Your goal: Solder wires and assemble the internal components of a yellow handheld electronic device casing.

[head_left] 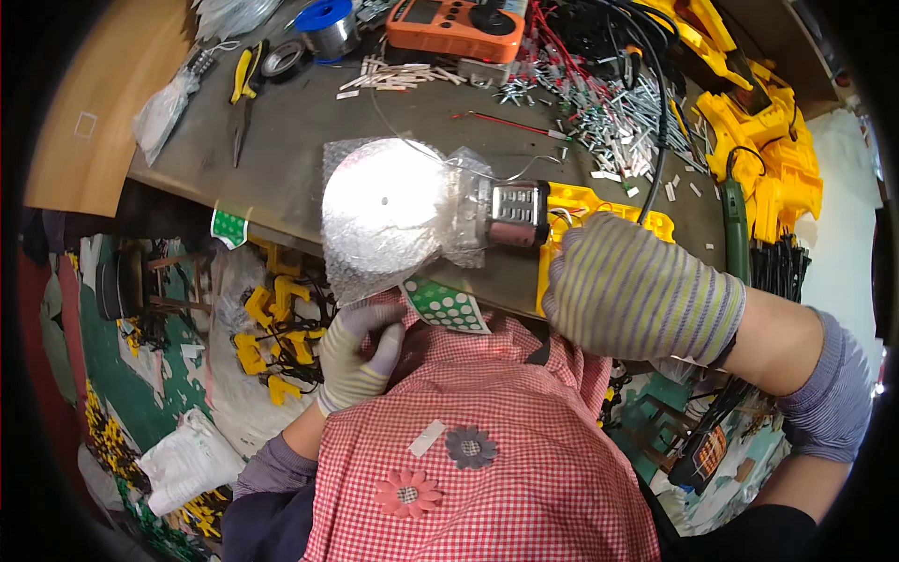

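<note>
On the near edge of the bench lies a lamp head with a round, bright reflector (386, 201) wrapped in bubble wrap. A black and silver slotted block (518, 214) joins its right side. A yellow plastic casing (660, 225) with thin wires extends from the block. My right hand (641, 290), in a striped knit glove, is closed over the casing, its fingertips hidden. Below the reflector is my left hand (359, 354), also gloved, with thumb and fingers apart and nothing visible between them. A green sheet of white round stickers (444, 306) hangs beside it at the bench edge.
Pliers (242, 98), a solder spool (328, 33) and an orange multimeter (456, 26) lie along the back. Loose screws (623, 126) and a black cable (663, 112) are at the right, near yellow casings (763, 140). A white sack (192, 461) lies on the floor.
</note>
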### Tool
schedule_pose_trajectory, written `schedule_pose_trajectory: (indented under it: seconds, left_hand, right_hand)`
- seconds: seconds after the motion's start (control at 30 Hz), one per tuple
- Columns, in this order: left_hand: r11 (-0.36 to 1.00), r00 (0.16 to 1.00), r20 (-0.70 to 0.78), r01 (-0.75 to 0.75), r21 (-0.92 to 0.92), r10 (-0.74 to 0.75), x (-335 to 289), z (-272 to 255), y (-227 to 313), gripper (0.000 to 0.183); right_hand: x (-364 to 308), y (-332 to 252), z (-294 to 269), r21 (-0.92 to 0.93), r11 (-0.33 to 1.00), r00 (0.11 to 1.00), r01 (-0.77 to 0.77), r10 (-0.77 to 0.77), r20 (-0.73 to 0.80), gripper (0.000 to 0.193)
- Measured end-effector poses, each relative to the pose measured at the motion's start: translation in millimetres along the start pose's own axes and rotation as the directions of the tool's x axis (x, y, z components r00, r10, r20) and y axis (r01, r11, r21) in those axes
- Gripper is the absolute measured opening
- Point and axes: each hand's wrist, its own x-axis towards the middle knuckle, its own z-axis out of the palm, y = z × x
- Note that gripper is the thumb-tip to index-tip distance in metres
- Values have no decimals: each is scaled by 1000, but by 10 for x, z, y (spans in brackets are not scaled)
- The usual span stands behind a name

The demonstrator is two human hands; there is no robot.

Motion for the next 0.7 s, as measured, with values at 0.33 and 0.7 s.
schedule_pose_trajectory:
  seconds: [0.33,0.7]
  left_hand:
    - [858,936,334,257,-444,-108,94,152,-206,40]
    - [844,936,308,299,-445,-169,113,39,-58,20]
  right_hand:
    - [94,-658,450,505,527,346,-684,843,-411,17]
    - [617,-738,424,684,726,646,-71,556,-523,27]
